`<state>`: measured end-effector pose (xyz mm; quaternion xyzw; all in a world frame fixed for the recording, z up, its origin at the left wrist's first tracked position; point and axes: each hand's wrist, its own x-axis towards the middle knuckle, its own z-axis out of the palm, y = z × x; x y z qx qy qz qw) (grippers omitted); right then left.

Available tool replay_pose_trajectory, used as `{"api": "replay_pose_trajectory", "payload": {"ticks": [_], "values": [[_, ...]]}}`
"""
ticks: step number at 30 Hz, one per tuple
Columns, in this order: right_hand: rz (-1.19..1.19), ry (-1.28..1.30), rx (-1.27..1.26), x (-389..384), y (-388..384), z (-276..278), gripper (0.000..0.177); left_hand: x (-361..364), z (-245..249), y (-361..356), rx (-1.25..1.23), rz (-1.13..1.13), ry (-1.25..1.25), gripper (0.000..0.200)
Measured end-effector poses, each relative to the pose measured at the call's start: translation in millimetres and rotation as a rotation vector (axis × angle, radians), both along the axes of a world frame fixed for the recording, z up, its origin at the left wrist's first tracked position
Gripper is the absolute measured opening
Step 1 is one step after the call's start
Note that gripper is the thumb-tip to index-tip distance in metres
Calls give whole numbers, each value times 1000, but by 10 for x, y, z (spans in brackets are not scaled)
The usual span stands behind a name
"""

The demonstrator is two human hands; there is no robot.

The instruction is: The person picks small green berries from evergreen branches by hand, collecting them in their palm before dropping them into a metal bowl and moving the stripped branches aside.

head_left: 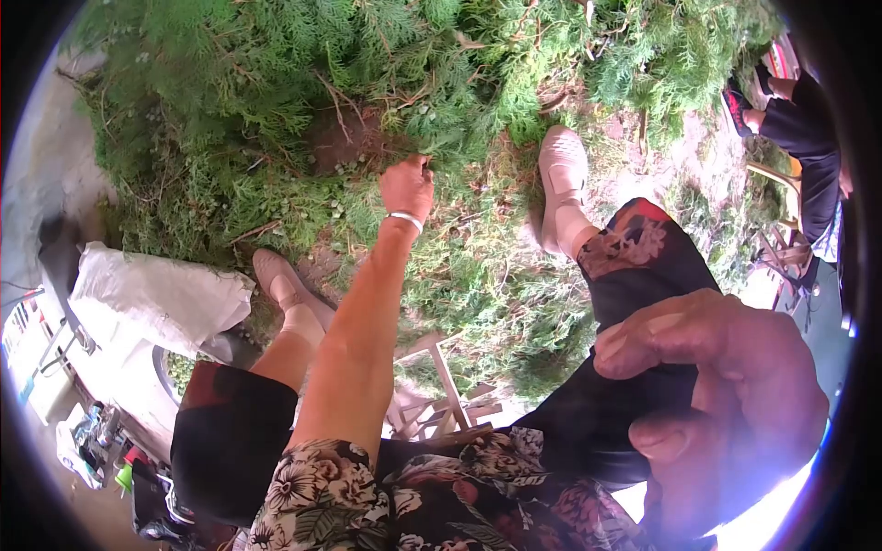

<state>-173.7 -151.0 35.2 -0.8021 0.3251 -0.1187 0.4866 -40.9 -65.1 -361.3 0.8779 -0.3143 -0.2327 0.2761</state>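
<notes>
My left hand point(407, 186), with a pale band at the wrist, reaches down between my feet to a pile of cut evergreen branches point(230, 101). Its fingers are curled closed against the greenery, and whatever they grip is hidden. Close to the camera at the lower right is my right hand point(763, 367). Its fingers are bent, a gap shows between them and the thumb, and I see nothing held there. Loose green sprigs point(496, 285) cover the ground under and between both hands.
My shoes point(562, 165) stand among the clippings. A white sack point(161, 294) lies at left, with assorted clutter point(101, 441) below it. Wooden slats point(446, 395) show beneath me. Another person's dark-clothed leg point(799, 129) and a wooden chair point(781, 184) are at right.
</notes>
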Motion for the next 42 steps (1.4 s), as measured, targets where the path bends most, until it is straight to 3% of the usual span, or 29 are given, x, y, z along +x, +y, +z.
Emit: {"api": "replay_pose_trajectory", "payload": {"ticks": [4, 8, 11, 12, 14, 20, 22, 23, 24, 26, 27, 28, 30, 34, 36, 38, 42], "values": [[36, -2, -28, 0, -49, 3, 36, 40, 1, -66, 260, -233, -231, 9], [62, 3, -55, -35, -56, 18, 36, 100, -121, 184, 269, -294, -327, 7], [2, -14, -8, -38, -28, 33, 37, 158, -90, 415, -104, -98, 125, 9], [-53, -20, 34, -28, -14, 43, 37, 157, 19, 468, -104, -99, 122, 9], [-72, -3, 41, 1, 8, 63, 38, 134, 300, 592, -295, 549, 1197, 11], [-97, 35, 34, 41, 45, 75, 38, 140, 232, 1028, -645, 752, 1632, 7], [-99, 29, 19, 41, 54, 70, 38, 131, 299, 1059, -646, 776, 1520, 5], [-100, 35, 28, 45, 57, 72, 38, 90, 319, 1033, -497, 718, 1292, 6], [-100, 39, 37, 49, 62, 74, 38, 32, 324, 1007, -497, 720, 1291, 6], [-118, 36, 37, 75, 97, 68, 38, -78, 298, 952, -212, 469, 864, 10], [-137, 35, 35, 85, 109, 67, 37, -195, 63, 980, -322, 373, 666, 14], [-135, 35, 34, 89, 110, 67, 37, -243, 12, 936, -323, 374, 667, 14], [-128, 55, 40, 90, 110, 67, 36, -324, -20, 825, -14, 122, 90, 13], [-105, 52, 31, 59, 85, 48, 36, -314, -24, 681, 180, 58, -3, 14], [-67, 37, 48, 47, 64, 46, 37, -184, -97, 777, 55, 8, -71, 12], [-37, 37, 23, 32, 48, 48, 37, 10, 117, 851, -145, 364, 969, 10], [-59, 11, 40, 54, 84, 46, 35, 210, 497, 1125, -350, 620, 1334, 7]]}}
